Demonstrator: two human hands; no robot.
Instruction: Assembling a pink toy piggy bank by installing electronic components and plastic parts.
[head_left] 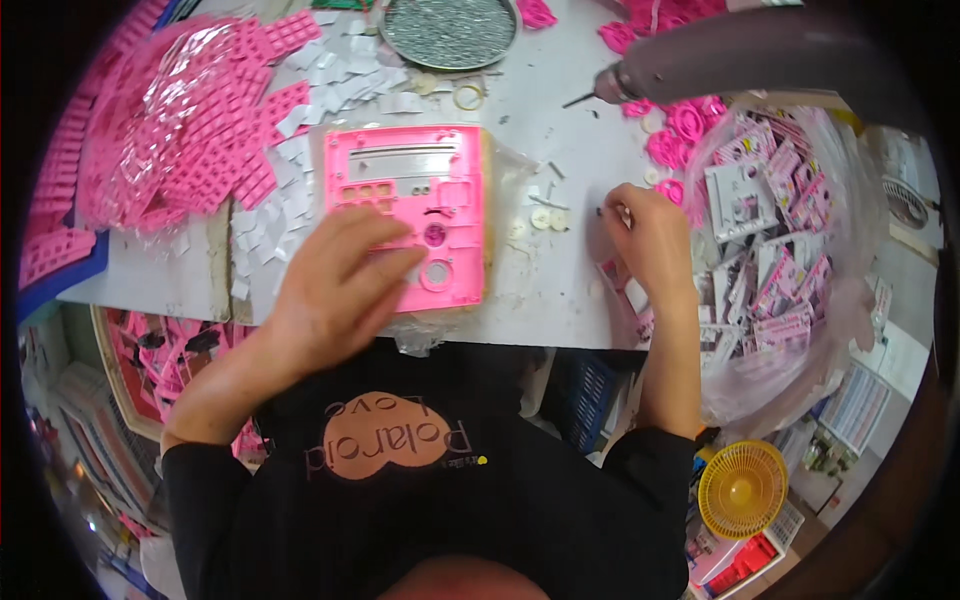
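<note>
We are spreading our left hand (332, 278) over one pink plastic casing (458, 225) and holding our right hand (650, 238) curled, pinch indeterminable, to its right.

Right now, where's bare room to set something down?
Mostly bare: white table between the round tray and power screwdriver, and near its front edge between the pink panel and right hand. Crowded: pink keypads and paper scraps left, filled plastic bag right.

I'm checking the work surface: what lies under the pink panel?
A yellowish layer and clear plastic show past the edges of the pink panel, which the left hand partly covers. What lies under its middle is mostly hidden.
</note>
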